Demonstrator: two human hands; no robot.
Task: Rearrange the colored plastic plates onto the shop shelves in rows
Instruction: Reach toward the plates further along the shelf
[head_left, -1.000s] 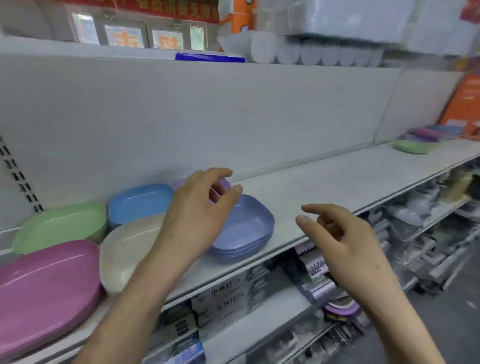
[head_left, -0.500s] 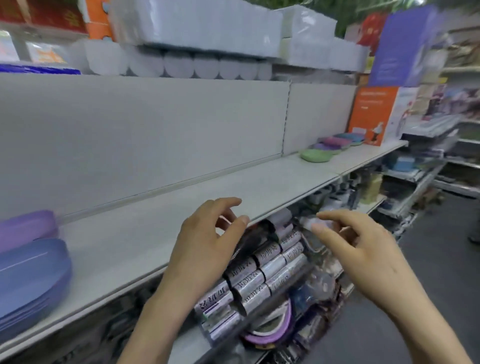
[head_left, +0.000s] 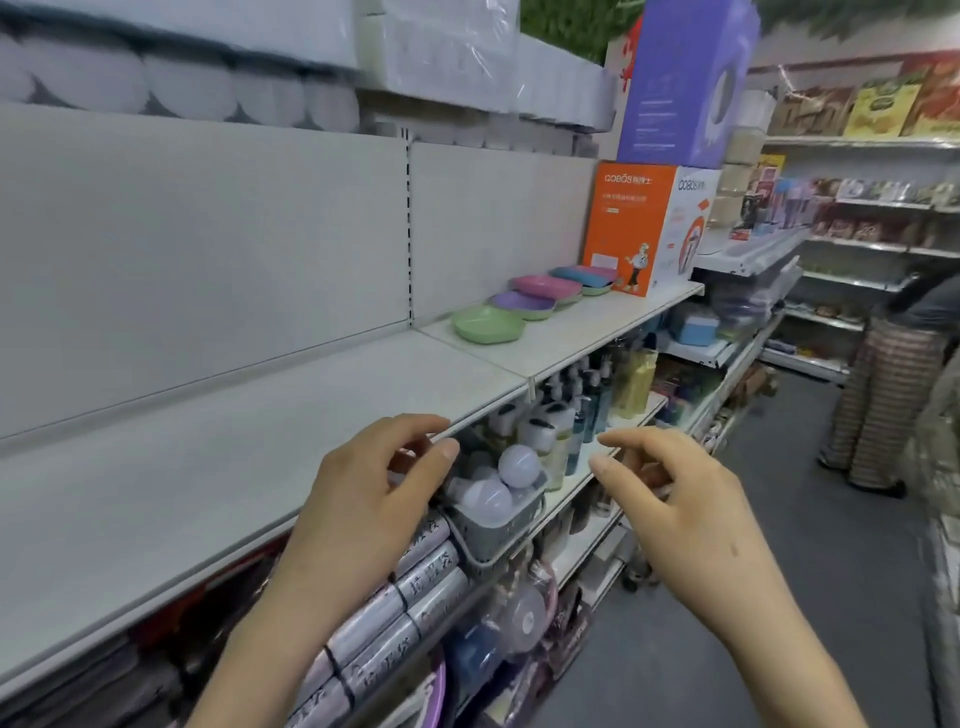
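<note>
Where the view starts at the left, the white wrapped rolls (head_left: 171, 88) on the top tier are blurred and cut off by the upper edge, and below them the long white shelf (head_left: 208, 493) runs off to the right. The left hand (head_left: 358, 509) hangs at the shelf's front lip, its fingers loosely curled and holding nothing. Its forearm hides part of the silver-labelled packs (head_left: 426, 587) on the tier below, whose print is too smeared to read. Just right of the hand, a grey basket (head_left: 493, 540) holds white bulbs (head_left: 518, 465). Farther back, in the shelf's next bay and well apart from both hands, lies an overlapping row: green plate (head_left: 488, 325), purple plate (head_left: 522, 301), pink plate (head_left: 545, 286), blue plate (head_left: 576, 274). How many are stacked under each is unclear. The row ends beside an orange box (head_left: 631, 228). The right hand (head_left: 675, 509) hovers in front of the lower tiers, fingers relaxed and bent, thumb and forefinger apart, gripping nothing. At the far right a person in striped trousers (head_left: 878, 405) is partly cut off
</note>
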